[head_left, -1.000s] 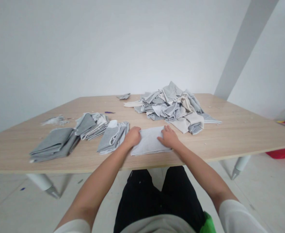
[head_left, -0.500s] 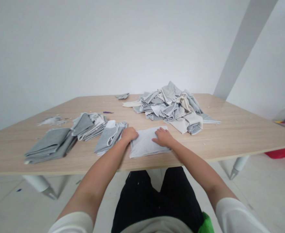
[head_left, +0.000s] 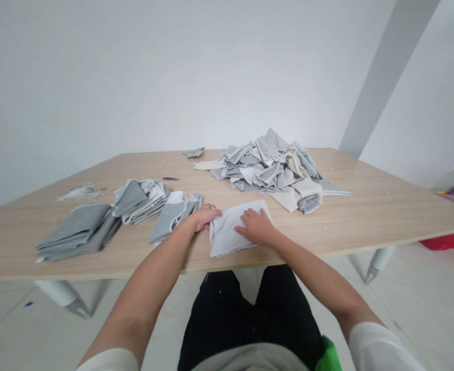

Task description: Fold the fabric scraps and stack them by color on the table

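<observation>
A light grey folded cloth [head_left: 227,236] lies flat near the table's front edge, between my hands. My left hand [head_left: 204,216] pinches its left edge, thumb on top and fingers curled at the side. On the cloth's right part rests my right hand [head_left: 258,226], palm down with fingers spread. Just left of my left hand, a folded grey cloth stack [head_left: 173,219] with white edging sits partly behind my forearm.
Farther left lie a folded cloth bundle [head_left: 140,201] and a darker grey folded stack [head_left: 80,229]. White scraps [head_left: 81,192] and a purple slim tool [head_left: 170,179] are behind them. A heap of crumpled cloths [head_left: 273,167] stands at the back right.
The cloth has turned slightly. My left hand has shifted its hold on the left edge, and my right hand has slid left and down from the upper edge, spreading its fingers.
</observation>
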{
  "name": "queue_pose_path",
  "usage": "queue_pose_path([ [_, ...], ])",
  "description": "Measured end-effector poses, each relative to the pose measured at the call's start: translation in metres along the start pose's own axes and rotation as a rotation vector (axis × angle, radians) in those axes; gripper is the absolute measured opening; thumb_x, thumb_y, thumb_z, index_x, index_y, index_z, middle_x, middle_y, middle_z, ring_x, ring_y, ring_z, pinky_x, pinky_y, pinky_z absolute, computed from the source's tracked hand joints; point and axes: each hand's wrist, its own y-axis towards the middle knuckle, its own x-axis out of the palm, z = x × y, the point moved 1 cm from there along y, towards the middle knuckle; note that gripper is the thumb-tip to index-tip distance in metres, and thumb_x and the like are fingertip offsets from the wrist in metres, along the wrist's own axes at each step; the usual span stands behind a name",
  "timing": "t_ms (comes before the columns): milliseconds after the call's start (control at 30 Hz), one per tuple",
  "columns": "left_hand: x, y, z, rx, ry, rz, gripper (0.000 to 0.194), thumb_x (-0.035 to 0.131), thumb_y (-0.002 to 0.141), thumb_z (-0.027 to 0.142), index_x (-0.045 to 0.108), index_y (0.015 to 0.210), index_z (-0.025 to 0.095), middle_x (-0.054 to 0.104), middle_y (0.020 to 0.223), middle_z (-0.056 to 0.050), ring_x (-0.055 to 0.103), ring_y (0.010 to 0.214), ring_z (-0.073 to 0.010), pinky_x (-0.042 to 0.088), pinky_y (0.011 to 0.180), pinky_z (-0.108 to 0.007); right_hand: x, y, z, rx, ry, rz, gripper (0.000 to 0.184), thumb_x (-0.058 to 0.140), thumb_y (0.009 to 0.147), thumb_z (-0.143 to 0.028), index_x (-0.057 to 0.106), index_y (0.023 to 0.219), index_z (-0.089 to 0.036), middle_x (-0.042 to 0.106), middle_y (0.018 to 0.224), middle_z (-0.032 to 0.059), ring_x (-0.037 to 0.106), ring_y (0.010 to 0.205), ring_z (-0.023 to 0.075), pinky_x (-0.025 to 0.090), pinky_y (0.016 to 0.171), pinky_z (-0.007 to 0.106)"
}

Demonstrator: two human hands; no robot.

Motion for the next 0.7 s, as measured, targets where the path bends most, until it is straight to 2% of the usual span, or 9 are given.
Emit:
queue_pose_path([
  [100,-0.004,-0.005,-0.001,0.008,-0.065,-0.024,0.052,0.057,0.073,0.020,0.050,0.124,0.018,0.067,0.084,-0.005,0.064,0.063,-0.0164,0.046,0.046,-0.022,0.001,-0.012,-0.013,-0.091,0.017,0.022,0.058,0.025,0.094,-0.061,0.056,0.118,-0.018,0.054,0.133,0.0169,0.041,0.130,0.0298,0.017,0.108,0.055],
  [167,-0.006,-0.009,0.000,0.025,-0.101,-0.026,0.057,0.055,0.074,0.018,0.045,0.130,0.019,0.066,0.087,-0.005,0.064,0.063,-0.0163,0.046,0.045,-0.021,0.003,-0.016,-0.014,-0.098,0.039,-0.026,0.057,0.022,0.095,-0.060,0.057,0.114,-0.019,0.060,0.126,0.0153,0.049,0.122,0.0280,0.023,0.107,0.052],
  [333,-0.004,-0.020,0.003,0.037,-0.173,-0.086,0.060,0.052,0.077,0.018,0.039,0.135,0.021,0.066,0.078,-0.004,0.065,0.059,-0.0184,0.051,0.048,-0.025,0.003,-0.005,0.009,-0.038,0.083,-0.113,0.056,0.016,0.098,-0.053,0.058,0.114,-0.020,0.061,0.126,0.0123,0.053,0.117,0.0252,0.033,0.100,0.046],
  [533,0.006,-0.038,0.002,0.026,-0.265,-0.165,0.062,0.046,0.083,0.020,0.024,0.140,0.017,0.066,0.064,-0.004,0.069,0.057,-0.0224,0.053,0.048,-0.028,0.002,0.023,0.041,0.034,0.038,-0.124,0.056,0.014,0.100,-0.046,0.061,0.111,-0.017,0.062,0.120,0.0150,0.053,0.117,0.0261,0.029,0.101,0.050],
  [700,0.015,-0.055,-0.003,0.034,-0.307,-0.236,0.051,0.048,0.084,0.025,0.034,0.132,0.021,0.065,0.064,-0.003,0.069,0.056,-0.0214,0.051,0.047,-0.026,0.005,0.031,0.053,0.024,0.004,-0.136,0.050,0.021,0.100,-0.044,0.062,0.109,-0.017,0.062,0.122,0.0142,0.044,0.127,0.0260,0.024,0.104,0.052],
])
